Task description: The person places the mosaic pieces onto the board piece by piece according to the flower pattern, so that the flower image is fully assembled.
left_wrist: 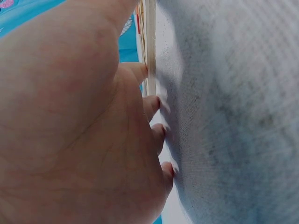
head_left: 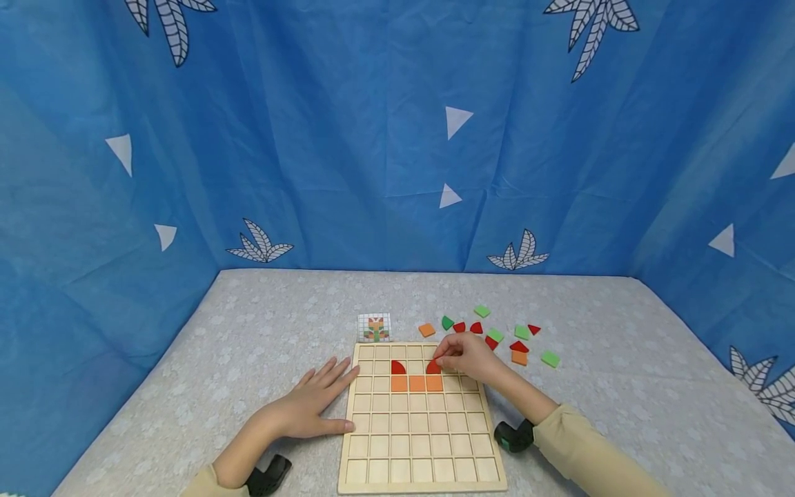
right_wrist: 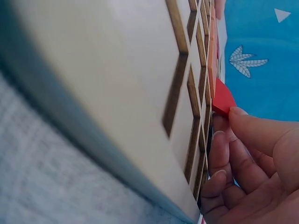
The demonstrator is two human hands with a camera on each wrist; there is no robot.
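A wooden grid board [head_left: 410, 445] lies on the table. Three orange square tiles [head_left: 417, 383] fill a short row in its upper part, and a red quarter-circle tile [head_left: 397, 368] sits above the leftmost one. My right hand [head_left: 468, 353] pinches another red quarter-circle tile [right_wrist: 224, 98] between thumb and index finger, tilted over the cell above the rightmost orange tile. My left hand [head_left: 313, 406] rests flat with fingers spread at the board's left edge; in the left wrist view its fingertips [left_wrist: 153, 103] touch beside the board's side.
A small printed pattern card [head_left: 375, 327] lies just behind the board. Loose tiles are scattered at the back right, among them green squares [head_left: 550, 359], red pieces [head_left: 519, 346], an orange square [head_left: 426, 330] and a dark green piece [head_left: 448, 322]. A blue curtain [head_left: 373, 138] surrounds the table.
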